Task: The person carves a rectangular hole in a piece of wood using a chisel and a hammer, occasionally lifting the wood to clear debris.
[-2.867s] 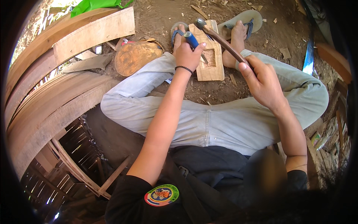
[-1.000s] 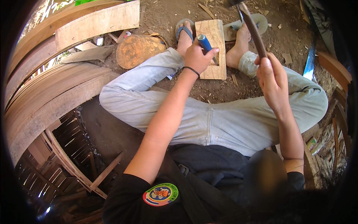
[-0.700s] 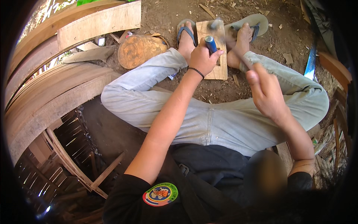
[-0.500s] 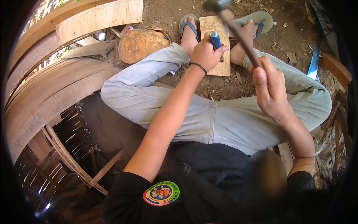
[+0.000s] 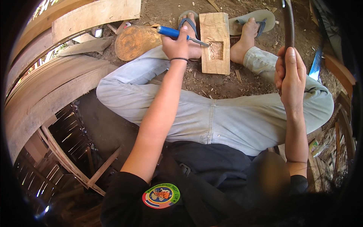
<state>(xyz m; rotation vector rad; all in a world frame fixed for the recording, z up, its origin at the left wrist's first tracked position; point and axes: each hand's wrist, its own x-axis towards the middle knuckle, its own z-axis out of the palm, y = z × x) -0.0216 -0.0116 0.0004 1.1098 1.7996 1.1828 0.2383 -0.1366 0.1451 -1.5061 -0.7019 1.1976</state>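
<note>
My left hand [image 5: 177,45] grips a blue-handled chisel [image 5: 171,32], its steel tip resting at the left edge of a square hollow [image 5: 216,50] cut into a pale wooden block [image 5: 214,36]. The block lies on the dirt between my two feet in sandals. My right hand [image 5: 290,73] is raised to the right and closed round the dark handle of a hammer [image 5: 289,26], whose head is out of the picture at the top.
A round rusty-brown log end [image 5: 132,42] lies left of the block. Curved wooden planks [image 5: 49,94] and a flat board [image 5: 94,15] fill the left side. A blue-bladed tool [image 5: 314,64] lies on the ground at right. Wood chips dot the dirt.
The hammer has swung down onto the chisel and risen again. The chisel has tilted from upright to lying nearly flat, its tip now at the hollow's left edge.
</note>
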